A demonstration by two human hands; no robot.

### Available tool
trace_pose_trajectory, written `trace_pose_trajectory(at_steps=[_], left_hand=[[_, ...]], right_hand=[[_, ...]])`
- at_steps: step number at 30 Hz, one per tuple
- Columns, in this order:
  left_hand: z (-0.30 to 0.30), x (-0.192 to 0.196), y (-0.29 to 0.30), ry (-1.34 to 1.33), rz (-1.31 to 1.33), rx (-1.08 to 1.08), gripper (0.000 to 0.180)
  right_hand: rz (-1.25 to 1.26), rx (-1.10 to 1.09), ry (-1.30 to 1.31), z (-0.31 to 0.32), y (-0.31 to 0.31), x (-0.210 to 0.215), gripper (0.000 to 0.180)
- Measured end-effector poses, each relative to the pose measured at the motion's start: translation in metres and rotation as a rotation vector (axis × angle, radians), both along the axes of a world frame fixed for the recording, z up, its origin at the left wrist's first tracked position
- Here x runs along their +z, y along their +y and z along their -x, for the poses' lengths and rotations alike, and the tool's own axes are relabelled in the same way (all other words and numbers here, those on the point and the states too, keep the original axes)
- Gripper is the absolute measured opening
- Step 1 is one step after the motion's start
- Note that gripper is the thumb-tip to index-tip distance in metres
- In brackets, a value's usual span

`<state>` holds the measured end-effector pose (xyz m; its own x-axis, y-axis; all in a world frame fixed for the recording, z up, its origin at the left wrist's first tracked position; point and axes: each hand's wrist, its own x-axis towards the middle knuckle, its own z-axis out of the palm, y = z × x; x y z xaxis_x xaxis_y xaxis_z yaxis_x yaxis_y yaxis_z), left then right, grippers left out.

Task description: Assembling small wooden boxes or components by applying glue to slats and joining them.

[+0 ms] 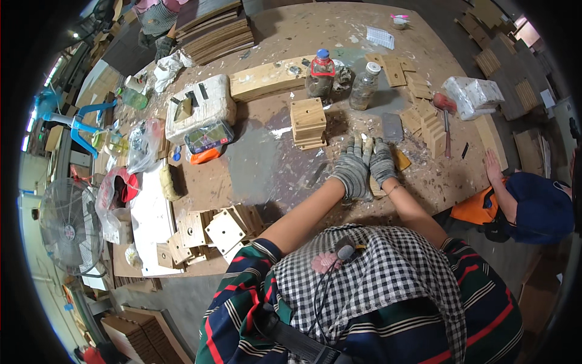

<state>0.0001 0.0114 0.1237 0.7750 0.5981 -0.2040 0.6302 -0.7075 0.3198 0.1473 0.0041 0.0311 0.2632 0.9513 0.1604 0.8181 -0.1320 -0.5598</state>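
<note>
My left hand [351,174] and my right hand [382,164], both in grey striped knit gloves, lie side by side on the worktable. Their fingers stretch forward, pressed down over the work surface. Between the palms shows part of a light wooden piece [376,187], mostly hidden by the gloves. Just ahead and left of my hands stands a stack of square wooden plates with holes [308,121]. A grey flat block [392,127] lies beyond my right fingertips, and a yellow-brown scrap [401,159] rests beside that hand.
Two bottles, one blue-capped [321,76] and one white-capped [365,86], stand beyond the stack. A red-headed hammer [446,121] and stepped wood pieces [431,134] lie at the right. More drilled plates [227,230] sit near left. Another person [533,203] leans at the right edge.
</note>
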Motion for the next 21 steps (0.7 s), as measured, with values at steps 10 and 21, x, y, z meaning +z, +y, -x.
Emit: trace_pose_trajectory(at_steps=[10,21], left_hand=[[-0.001,-0.013,0.000,-0.019,-0.031,0.024,0.134],[-0.002,-0.013,0.000,-0.005,0.000,0.053,0.131]], right_hand=[[-0.008,-0.084,0.504,-0.008,0.001,-0.010,0.037],[0.004,-0.160,0.174,-0.012,0.002,-0.001,0.040]])
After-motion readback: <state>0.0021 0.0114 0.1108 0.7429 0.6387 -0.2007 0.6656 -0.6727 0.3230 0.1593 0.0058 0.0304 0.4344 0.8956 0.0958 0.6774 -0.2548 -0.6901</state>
